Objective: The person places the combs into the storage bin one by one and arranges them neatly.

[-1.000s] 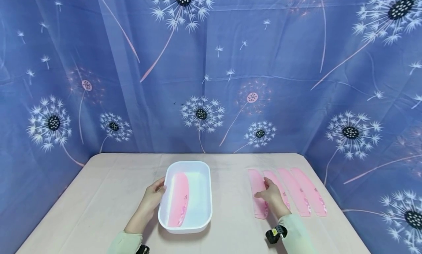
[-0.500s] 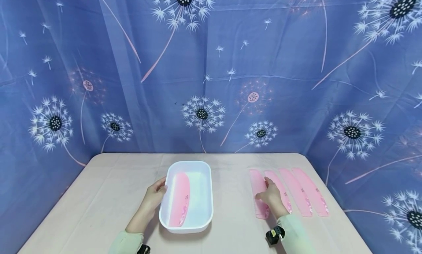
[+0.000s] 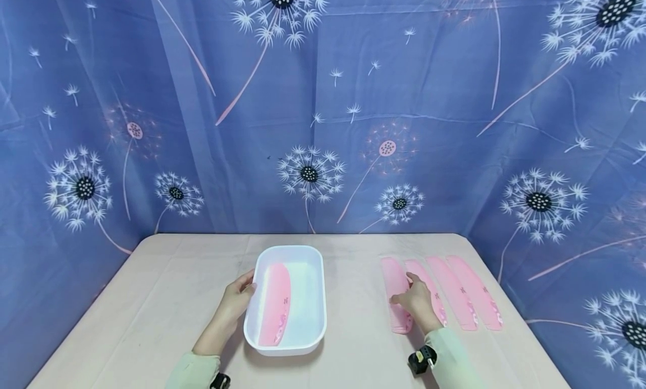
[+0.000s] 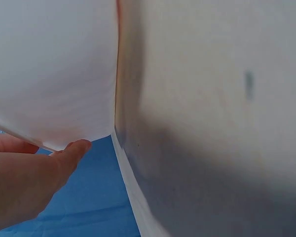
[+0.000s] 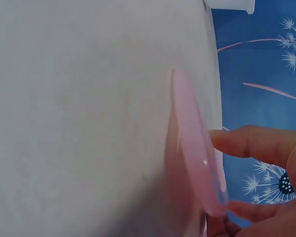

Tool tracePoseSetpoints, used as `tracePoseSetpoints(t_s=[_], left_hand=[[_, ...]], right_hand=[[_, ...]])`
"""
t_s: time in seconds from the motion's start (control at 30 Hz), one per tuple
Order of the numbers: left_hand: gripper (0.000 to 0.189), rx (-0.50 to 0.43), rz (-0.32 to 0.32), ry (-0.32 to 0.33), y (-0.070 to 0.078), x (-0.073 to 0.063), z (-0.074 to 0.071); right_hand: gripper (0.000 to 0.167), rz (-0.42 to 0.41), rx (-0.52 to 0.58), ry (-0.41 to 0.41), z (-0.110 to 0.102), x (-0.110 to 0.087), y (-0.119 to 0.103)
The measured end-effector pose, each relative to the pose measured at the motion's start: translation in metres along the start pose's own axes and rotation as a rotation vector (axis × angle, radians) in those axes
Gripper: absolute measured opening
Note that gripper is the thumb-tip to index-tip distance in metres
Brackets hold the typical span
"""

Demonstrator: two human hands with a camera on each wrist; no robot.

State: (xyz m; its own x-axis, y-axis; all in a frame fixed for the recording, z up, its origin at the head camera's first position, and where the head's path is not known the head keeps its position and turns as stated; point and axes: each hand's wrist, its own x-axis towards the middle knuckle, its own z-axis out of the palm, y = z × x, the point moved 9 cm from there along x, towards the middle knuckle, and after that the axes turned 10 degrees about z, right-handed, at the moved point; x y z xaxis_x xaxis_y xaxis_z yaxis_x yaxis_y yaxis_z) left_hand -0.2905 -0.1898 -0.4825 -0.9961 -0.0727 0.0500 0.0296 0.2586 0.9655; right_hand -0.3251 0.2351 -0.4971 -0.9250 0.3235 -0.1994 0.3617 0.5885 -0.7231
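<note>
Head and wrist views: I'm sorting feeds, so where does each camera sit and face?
Head: on the head, facing forward and down at table, tub and combs; left hand, right hand and sleeves show.
Left wrist: on that wrist, facing the tub's wall; part of the left hand shows.
Right wrist: on that wrist, facing the gripped comb; part of the right hand shows.
Head and right wrist share the gripped comb.

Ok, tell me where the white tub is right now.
In the head view, the white tub is just left of the picture's middle, its left rim held by the left grip, with the row of pink combs off to its right.
</note>
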Motion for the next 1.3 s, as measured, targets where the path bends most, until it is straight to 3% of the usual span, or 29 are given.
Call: tracePoseSetpoints(t_s=[0.27,0.57,0.7,0.93,1.3], left_hand=[[0.047,0.008,0.0,-0.002,0.001,0.0,0.001],[0.047,0.003,0.0,0.002,-0.002,0.001,0.001],[0.047,-0.004,0.003,0.001,-0.002,0.001,0.001],[0.047,-0.01,0.008,0.009,-0.002,0.002,0.001],[0.048,-0.008,0.014,-0.004,-0.002,0.001,0.001]], right_hand=[[0.081,0.003,0.045,-0.025,-0.001,0.0,0.003],[0.044,0.004,0.265,0.013,-0.012,-0.001,0.006],[0.044,-0.001,0.28,0.036,-0.017,-0.001,0.004],[0.041,0.015,0.351,-0.012,-0.015,-0.004,0.001],[0.04,0.01,0.364,-0.011,-0.011,-0.004,-0.006]])
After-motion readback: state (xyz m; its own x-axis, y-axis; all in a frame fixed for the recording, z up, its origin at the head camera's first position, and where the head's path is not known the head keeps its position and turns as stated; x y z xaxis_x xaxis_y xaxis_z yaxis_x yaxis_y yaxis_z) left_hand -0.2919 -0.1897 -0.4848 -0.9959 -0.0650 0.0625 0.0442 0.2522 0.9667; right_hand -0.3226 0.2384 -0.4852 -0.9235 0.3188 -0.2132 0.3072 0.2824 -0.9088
